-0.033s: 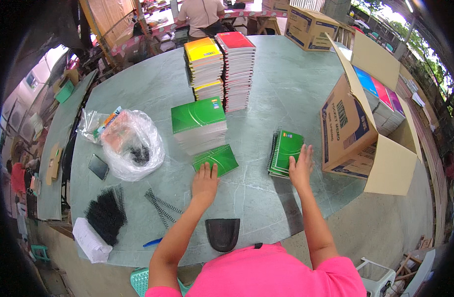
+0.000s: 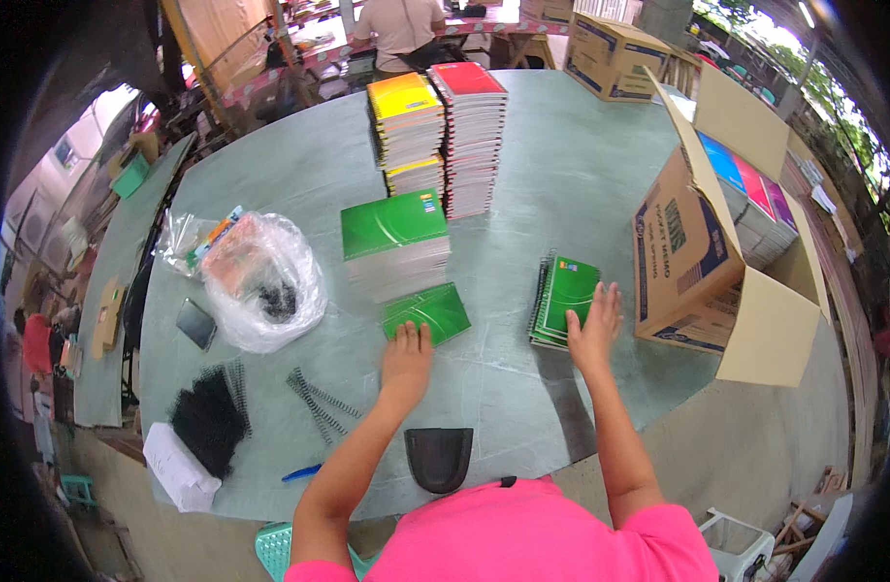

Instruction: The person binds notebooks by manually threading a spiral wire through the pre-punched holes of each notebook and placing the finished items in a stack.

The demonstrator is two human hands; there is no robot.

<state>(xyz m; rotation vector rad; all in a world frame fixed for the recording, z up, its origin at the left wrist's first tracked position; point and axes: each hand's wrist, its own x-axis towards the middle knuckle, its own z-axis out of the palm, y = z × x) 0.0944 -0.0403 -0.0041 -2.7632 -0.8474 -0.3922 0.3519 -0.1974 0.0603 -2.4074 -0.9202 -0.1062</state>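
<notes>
My left hand [image 2: 406, 373] lies with its fingers spread on the near edge of loose green notebooks [image 2: 435, 312], whose edges show no spiral. Right behind them rises a tall stack of green-covered pads [image 2: 394, 228]. My right hand [image 2: 593, 335] rests with fingers stretched along the right side of a short stack of spiral-bound green notebooks [image 2: 571, 291], touching its edge without gripping it. Black spiral coils [image 2: 314, 403] lie loose to the left of my left forearm, and a bigger bundle of black coils [image 2: 207, 422] sits farther left.
Tall stacks of yellow notebooks [image 2: 406, 112] and red notebooks [image 2: 474, 145] stand behind. An open carton [image 2: 687, 252] with notebooks is at right, a closed carton [image 2: 614, 58] behind. A plastic bag [image 2: 270, 320], phone-like dark object [image 2: 195, 323], blue pen [image 2: 301, 473] and black tray-like piece [image 2: 438, 461] also lie here.
</notes>
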